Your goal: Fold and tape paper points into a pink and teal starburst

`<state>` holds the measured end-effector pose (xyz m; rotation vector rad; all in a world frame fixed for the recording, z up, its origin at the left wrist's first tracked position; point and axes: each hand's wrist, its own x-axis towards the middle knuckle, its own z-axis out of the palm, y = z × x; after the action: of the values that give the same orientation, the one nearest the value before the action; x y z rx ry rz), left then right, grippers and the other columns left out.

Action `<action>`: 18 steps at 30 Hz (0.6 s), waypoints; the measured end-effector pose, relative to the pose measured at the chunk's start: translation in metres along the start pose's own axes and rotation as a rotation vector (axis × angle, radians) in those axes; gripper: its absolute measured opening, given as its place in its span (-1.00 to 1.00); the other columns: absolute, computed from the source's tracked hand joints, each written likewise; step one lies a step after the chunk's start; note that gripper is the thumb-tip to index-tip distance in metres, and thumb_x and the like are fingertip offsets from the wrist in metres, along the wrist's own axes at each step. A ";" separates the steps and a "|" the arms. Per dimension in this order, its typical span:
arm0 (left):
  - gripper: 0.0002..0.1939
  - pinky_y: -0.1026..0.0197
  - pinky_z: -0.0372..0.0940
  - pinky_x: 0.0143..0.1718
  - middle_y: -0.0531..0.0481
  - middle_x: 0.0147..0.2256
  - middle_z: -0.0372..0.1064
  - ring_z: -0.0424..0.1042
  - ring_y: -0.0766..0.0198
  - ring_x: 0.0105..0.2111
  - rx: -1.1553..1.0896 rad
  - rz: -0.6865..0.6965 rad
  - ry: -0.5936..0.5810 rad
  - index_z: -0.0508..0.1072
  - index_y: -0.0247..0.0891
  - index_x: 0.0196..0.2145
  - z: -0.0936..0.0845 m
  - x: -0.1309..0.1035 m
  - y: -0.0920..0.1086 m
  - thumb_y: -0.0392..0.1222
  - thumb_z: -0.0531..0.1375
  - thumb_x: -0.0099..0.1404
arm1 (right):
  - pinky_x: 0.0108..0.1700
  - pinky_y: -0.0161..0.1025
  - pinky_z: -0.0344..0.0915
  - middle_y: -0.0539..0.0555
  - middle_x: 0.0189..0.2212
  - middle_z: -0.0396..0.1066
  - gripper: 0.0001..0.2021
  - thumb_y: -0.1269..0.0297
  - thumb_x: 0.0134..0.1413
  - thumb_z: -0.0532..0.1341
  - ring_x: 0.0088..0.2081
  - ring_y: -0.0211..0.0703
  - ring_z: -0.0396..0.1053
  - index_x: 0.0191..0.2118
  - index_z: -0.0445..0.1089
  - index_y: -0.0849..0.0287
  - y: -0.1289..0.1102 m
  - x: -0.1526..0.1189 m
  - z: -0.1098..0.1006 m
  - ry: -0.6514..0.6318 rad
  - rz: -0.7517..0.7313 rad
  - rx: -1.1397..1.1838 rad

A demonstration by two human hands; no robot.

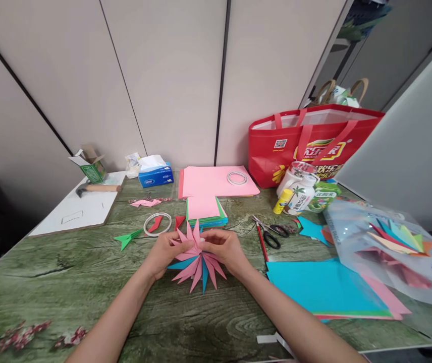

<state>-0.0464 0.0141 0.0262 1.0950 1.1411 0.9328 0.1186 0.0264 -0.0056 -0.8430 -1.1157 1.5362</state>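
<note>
Between my hands is a folded paper star (211, 266) with many pink points and a few blue ones, held a little above the table. My left hand (166, 253) pinches its upper left points, thumb on top. On the upper right side, my right hand (223, 247) grips it with thumb and fingers near the centre. A small whitish bit shows by the right fingertips, too small to name. Just behind the star lies a stack of small coloured paper squares (203, 207), pink on top.
Scissors (271, 233), a red pencil (262, 243) and blue paper sheets (325, 287) lie to the right. A tape roll (157, 224) and a green folded piece (128, 239) are left. Behind stand a tissue box (155, 175), a glue stick (283, 200) and a red bag (276, 151).
</note>
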 end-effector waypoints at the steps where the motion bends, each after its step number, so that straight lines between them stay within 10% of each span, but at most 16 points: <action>1: -0.75 0.35 0.14 -0.58 0.02 -0.58 0.41 0.29 0.38 -0.61 -0.011 0.000 -0.005 0.46 -0.37 -0.50 0.000 0.000 0.000 -0.15 0.33 -0.13 | -0.43 -0.36 0.23 -0.05 -0.56 0.38 -0.77 0.33 -0.44 0.38 -0.52 -0.33 0.27 -0.46 0.46 0.20 -0.001 0.000 0.000 -0.009 -0.008 -0.009; 18: -0.72 0.30 0.16 -0.54 -0.01 -0.55 0.42 0.30 0.33 -0.59 0.034 0.042 0.040 0.45 -0.38 -0.48 0.003 0.000 -0.003 -0.12 0.31 -0.13 | -0.47 -0.35 0.23 -0.06 -0.60 0.33 -0.72 0.24 -0.43 0.37 -0.56 -0.33 0.24 -0.45 0.39 0.21 -0.002 0.000 -0.001 -0.056 -0.035 -0.088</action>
<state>-0.0439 0.0125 0.0234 1.1363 1.1739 0.9751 0.1202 0.0270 -0.0036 -0.8395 -1.2402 1.4985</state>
